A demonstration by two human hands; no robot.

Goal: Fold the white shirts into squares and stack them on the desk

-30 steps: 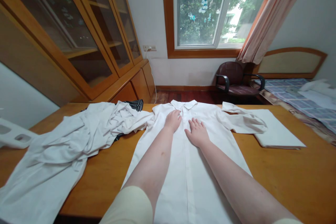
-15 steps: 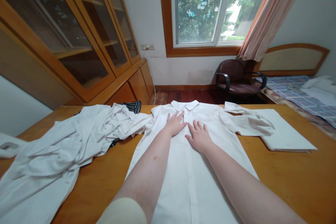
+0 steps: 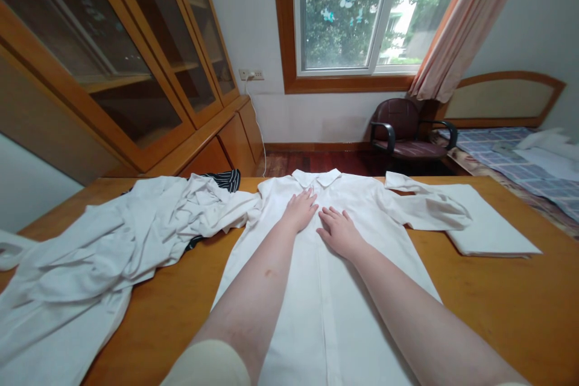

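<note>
A white button-up shirt [image 3: 303,289] lies front side up on the wooden table, its collar toward the far edge. My left hand [image 3: 300,210] rests flat on the upper chest beside the button placket, fingers stretched toward the collar. Just right of the placket, my right hand [image 3: 340,231] lies on the cloth with its fingers extended. Neither hand grips anything. The right-hand sleeve reaches over a folded white garment [image 3: 493,232]; the other sleeve runs to a crumpled heap of white clothes [image 3: 108,253].
Black striped cloth [image 3: 226,180] pokes out behind the heap. A white plastic object [image 3: 13,250], partly cut off, sits at the left edge. Beyond the wooden table [image 3: 497,307] stand a glass-door cabinet [image 3: 181,114], a maroon armchair [image 3: 400,132] and a bed [image 3: 511,151].
The fingers of both my hands have drawn closer together on the shirt front. The view has shifted slightly; the shirt looks otherwise the same.
</note>
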